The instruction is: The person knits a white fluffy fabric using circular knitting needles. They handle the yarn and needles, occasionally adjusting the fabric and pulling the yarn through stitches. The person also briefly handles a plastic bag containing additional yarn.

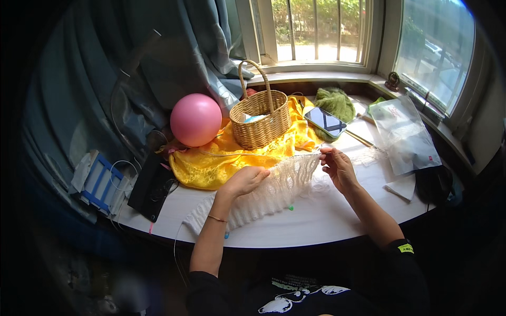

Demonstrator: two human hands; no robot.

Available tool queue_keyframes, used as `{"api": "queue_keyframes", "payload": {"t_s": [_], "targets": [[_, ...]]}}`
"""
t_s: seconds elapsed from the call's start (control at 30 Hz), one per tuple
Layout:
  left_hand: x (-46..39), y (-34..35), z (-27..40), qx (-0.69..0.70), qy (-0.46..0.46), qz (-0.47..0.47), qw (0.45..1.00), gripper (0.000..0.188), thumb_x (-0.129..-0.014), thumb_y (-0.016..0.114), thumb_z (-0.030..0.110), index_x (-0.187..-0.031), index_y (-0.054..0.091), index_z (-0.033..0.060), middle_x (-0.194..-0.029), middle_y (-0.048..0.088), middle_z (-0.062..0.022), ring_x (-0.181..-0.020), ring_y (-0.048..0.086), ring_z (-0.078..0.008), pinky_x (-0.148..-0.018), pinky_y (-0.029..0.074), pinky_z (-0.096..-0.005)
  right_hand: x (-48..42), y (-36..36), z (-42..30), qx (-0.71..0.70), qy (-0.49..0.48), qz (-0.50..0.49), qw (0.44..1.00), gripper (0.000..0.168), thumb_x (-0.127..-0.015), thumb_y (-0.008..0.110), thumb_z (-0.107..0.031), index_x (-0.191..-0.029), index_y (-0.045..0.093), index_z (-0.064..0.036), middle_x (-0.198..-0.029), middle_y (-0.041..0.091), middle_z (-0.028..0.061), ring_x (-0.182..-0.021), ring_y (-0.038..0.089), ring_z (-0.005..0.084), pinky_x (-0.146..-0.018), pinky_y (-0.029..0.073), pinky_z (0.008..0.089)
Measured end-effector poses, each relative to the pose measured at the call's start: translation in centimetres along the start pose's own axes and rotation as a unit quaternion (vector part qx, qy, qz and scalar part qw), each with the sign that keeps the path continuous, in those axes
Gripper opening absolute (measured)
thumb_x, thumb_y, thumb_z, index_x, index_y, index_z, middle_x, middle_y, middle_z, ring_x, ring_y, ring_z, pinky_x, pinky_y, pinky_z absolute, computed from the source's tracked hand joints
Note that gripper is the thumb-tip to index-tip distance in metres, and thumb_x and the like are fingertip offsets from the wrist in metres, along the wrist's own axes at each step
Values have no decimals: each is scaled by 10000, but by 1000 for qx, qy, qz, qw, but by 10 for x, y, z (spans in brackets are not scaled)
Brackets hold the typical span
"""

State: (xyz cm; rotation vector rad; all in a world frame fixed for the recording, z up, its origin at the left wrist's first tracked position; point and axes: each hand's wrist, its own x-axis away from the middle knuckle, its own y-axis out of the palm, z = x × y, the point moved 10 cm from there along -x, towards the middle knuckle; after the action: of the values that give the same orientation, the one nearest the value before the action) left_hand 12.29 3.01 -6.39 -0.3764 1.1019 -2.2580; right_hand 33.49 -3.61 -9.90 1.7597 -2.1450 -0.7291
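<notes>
A white openwork knitted piece (272, 193) hangs between my hands and trails over the tabletop towards the lower left. My left hand (247, 179) grips its upper edge, thumb on top. At the right end of that edge, my right hand (336, 164) pinches something thin, apparently a needle tip or yarn; its fingers partly hide it. A pale thin cord (233, 154) runs from the work leftward over a yellow cloth (201, 170). Small green (291, 207) and blue (226, 235) plastic markers sit along the lower edge. Loose white yarn (320, 185) lies below my right hand.
A wicker basket (261, 128) with a handle stands on the yellow cloth, a pink balloon (195, 119) beside it. Behind my right hand are a smartphone (326, 121), green yarn (335, 103), thin sticks (359, 138) and a clear plastic bag (405, 134). A black case (148, 191) lies left.
</notes>
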Motion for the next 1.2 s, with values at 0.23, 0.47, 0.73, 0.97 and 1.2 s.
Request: {"api": "queue_keyframes", "payload": {"t_s": [0.23, 0.47, 0.73, 0.97, 1.2], "targets": [[-7, 7, 39, -12, 26, 19, 999, 380, -900, 421, 346, -738, 502, 12, -651, 515, -190, -630, 498, -353, -586, 392, -401, 9, 17, 2, 46, 6, -59, 997, 325, -903, 455, -324, -957, 595, -36, -810, 612, 24, -701, 547, 68, -629, 451, 198], [-18, 16, 62, -75, 92, 75, 990, 334, -882, 447, 352, -781, 516, 41, -700, 550, -187, -691, 540, -360, -604, 414, -424, 15, 41, 10, 72, 14, -99, 992, 316, -894, 478, -316, -962, 594, -30, -814, 611, 34, -718, 554, 83, -646, 450, 212], [31, -5, -29, 7, -23, 18, 1000, 541, -917, 276, 475, -909, 541, 3, -838, 577, -195, -803, 552, -332, -720, 430, -359, 11, 42, 2, 24, -16, -64, 998, 268, -894, 491, -273, -979, 576, -33, -810, 592, 22, -686, 530, 68, -594, 437, 176], [37, 2, -6, 98, 63, 28, 993, 353, -859, 467, 292, -723, 542, -25, -611, 530, -146, -576, 485, -221, -589, 392, -352, 6, -4, 20, 73, -15, -67, 995, 309, -897, 481, -323, -1077, 546, -81, -844, 545, -33, -694, 472, 22, -574, 353, 144], [38, 9, 24, 64, 55, 99, 992, 338, -828, 474, 310, -786, 609, 3, -776, 598, -206, -742, 571, -355, -671, 435, -417, 11, 32, 40, 87, 5, -134, 987, 261, -900, 490, -258, -1031, 564, -45, -842, 591, 17, -695, 517, 50, -580, 396, 165]]}}
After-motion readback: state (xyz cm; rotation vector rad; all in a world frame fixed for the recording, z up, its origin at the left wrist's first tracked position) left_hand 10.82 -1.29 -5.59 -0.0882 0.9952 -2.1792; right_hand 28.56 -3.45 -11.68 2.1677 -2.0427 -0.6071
